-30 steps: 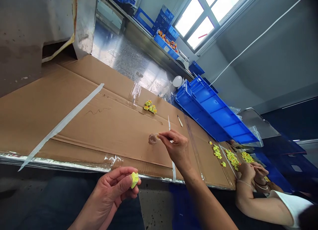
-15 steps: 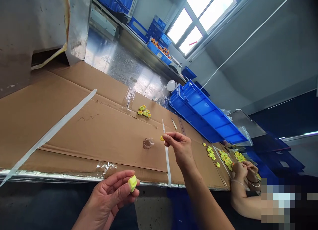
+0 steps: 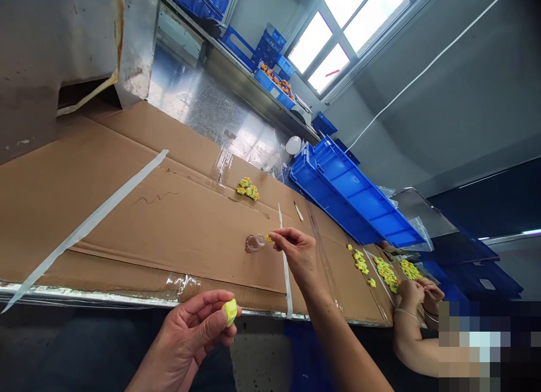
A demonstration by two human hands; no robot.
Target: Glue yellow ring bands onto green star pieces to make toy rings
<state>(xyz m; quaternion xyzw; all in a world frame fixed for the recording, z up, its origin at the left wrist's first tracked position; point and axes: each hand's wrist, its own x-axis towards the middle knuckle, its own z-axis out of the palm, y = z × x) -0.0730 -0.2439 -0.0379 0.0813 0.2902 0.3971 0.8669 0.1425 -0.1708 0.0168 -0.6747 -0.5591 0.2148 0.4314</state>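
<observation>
My left hand (image 3: pixel 192 333) is low at the table's near edge, its thumb and fingers pinched on a small yellow-green piece (image 3: pixel 230 312). Farther out over the cardboard, my right hand (image 3: pixel 296 251) pinches a tiny yellow-orange bit (image 3: pixel 267 238) between thumb and forefinger. That bit hangs just right of a small clear cap (image 3: pixel 254 243) standing on the cardboard sheet (image 3: pixel 139 211). A small pile of yellow and orange pieces (image 3: pixel 248 189) lies farther back on the cardboard.
Long blue bins (image 3: pixel 350 194) lie at the right. A co-worker's hands (image 3: pixel 416 299) work over more yellow pieces (image 3: pixel 382 268) at the far right. White tape strips (image 3: pixel 88 225) cross the cardboard. A small stick (image 3: pixel 298 211) lies near the bins. Blue crates stand by the window.
My right hand lifted off the clear cap with a tiny yellow-orange bit, drew right, then came back close to the cap. My left hand stays put with its piece.
</observation>
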